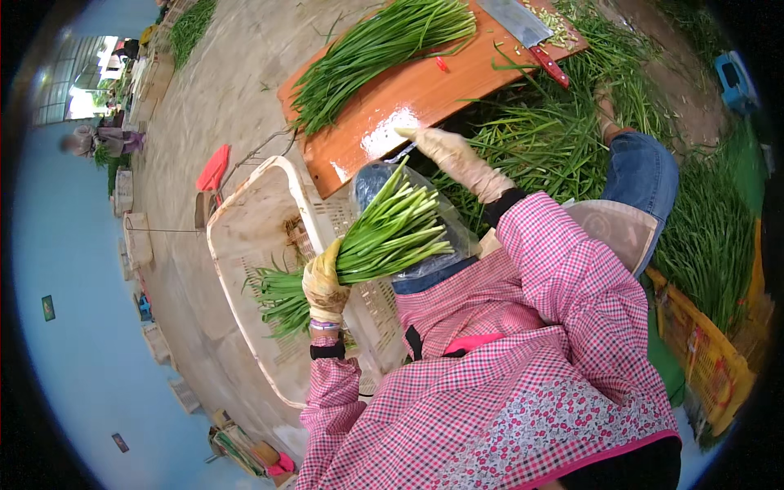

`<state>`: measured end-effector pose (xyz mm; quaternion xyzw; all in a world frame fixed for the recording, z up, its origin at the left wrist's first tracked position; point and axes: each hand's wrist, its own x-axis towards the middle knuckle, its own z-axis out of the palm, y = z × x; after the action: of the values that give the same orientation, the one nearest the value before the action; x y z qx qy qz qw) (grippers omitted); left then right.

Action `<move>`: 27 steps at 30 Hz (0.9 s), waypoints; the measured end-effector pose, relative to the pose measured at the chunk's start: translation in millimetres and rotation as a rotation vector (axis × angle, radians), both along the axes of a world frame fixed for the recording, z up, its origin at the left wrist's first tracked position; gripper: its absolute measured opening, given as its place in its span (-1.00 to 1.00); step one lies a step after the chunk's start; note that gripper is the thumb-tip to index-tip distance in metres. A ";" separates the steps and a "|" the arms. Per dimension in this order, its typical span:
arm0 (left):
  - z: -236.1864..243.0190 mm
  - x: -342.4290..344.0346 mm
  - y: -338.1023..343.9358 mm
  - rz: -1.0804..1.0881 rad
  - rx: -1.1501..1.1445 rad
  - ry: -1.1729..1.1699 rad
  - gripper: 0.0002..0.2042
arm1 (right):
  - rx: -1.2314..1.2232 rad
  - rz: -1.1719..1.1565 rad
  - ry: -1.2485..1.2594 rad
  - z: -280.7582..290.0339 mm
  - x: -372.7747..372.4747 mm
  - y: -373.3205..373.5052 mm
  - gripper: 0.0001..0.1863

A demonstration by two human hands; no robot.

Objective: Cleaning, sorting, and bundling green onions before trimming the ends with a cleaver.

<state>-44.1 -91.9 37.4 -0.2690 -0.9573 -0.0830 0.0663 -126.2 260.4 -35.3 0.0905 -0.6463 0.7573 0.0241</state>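
My gloved left hand (pixel 325 286) is closed around a bunch of garlic chives (pixel 394 233). Their pale cut ends point up and right over my lap, while the leafy ends hang over the white plastic basket (pixel 255 216). At the near edge of an orange wooden board (pixel 429 94) is my gloved right hand (pixel 453 159), fingers stretched toward the board's surface, with nothing visible in it. A larger pile of chives (pixel 376 61) lies on that board. Farther back on it rests a cleaver (pixel 514 20) with a red handle, beside chopped pale bits (pixel 559 33).
Loose chives (pixel 531 151) heap on the floor right of the board, with more (pixel 706 237) at far right. A yellow crate (pixel 702 351) stands at lower right, a blue stool (pixel 735 82) farther up. A red dustpan (pixel 214 167) is beyond the basket. Another person (pixel 106 140) is far left.
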 end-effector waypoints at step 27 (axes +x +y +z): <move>-18.4 5.0 -1.3 -0.014 0.004 0.103 -0.19 | 0.530 -0.193 -0.124 -36.0 19.8 -22.3 -0.68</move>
<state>-39.1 -93.2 19.0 -0.2794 -0.9505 -0.0714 0.1155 -106.4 238.1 -71.3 -0.0149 -0.8276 0.5603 0.0319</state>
